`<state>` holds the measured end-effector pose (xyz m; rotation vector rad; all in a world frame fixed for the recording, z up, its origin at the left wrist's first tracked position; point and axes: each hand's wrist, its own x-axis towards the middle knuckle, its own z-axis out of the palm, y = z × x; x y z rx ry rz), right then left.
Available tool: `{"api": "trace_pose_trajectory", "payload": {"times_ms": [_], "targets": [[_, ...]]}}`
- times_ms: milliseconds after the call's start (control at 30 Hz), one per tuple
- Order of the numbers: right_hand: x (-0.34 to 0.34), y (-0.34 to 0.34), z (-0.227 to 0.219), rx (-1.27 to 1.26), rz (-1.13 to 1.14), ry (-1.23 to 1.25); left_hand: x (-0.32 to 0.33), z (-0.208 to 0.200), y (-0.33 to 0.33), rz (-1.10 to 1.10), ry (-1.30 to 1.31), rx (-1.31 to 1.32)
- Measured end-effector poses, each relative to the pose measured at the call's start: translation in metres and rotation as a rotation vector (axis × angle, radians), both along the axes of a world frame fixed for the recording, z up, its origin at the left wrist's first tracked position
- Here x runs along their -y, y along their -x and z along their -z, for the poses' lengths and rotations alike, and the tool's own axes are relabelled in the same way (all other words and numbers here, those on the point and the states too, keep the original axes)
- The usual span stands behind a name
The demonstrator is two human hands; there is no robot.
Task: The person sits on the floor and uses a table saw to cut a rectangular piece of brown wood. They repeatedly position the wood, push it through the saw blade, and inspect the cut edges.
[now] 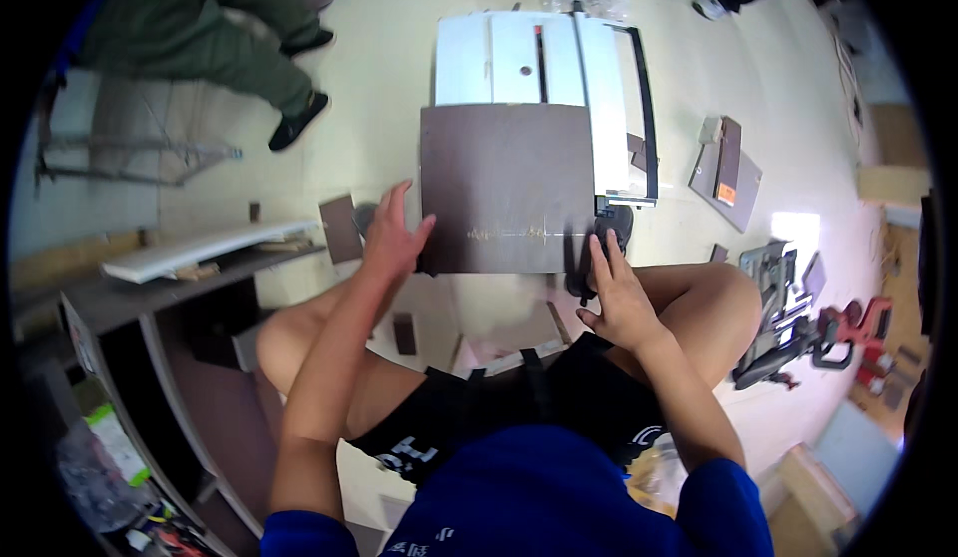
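Note:
A square dark brown board [507, 173] lies flat on a silver table saw [464, 58] in front of me and covers its near part. Pale chipped marks run across the board near its front edge. My left hand [394, 233] is at the board's left edge, fingers spread; whether it touches the edge is hard to tell. Beside the front right corner, my right hand [621, 297] has its fingers stretched out, next to a black handle-like part [579, 263]. Neither hand grips anything. The saw's slot [540, 63] shows beyond the board.
A brown cabinet [165, 307] with a white panel [215, 248] on top stands at my left. Board offcuts [733, 173] and a power saw [788, 327] lie on the right. One person in green trousers [200, 48] is at the far left; another person's shoe [710, 7] shows far right.

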<state>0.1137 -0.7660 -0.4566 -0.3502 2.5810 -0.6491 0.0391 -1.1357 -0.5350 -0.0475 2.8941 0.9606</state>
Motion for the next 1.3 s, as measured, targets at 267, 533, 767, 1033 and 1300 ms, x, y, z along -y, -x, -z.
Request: {"api": "trace_pose_trajectory", "payload": {"times_ms": [267, 533, 767, 1033, 1300], "targets": [[-0.005, 0.020, 0.037, -0.083, -0.040, -0.137, 0.005, 0.031, -0.005, -0.163, -0.027, 0.328], [-0.015, 0.026, 0.069, -0.054, -0.027, -0.181, 0.019, 0.077, 0.018, -0.175, -0.238, 0.451], [-0.010, 0.031, 0.081, -0.098, 0.003, -0.131, 0.015, 0.076, 0.020, -0.164, -0.112, 0.275], [-0.008, 0.034, 0.079, -0.112, -0.021, -0.118, 0.012, 0.073, 0.026, -0.239, -0.061, 0.226], [-0.009, 0.031, 0.088, -0.198, -0.001, -0.072, -0.008, 0.059, 0.025, -0.336, -0.058, 0.214]]}}
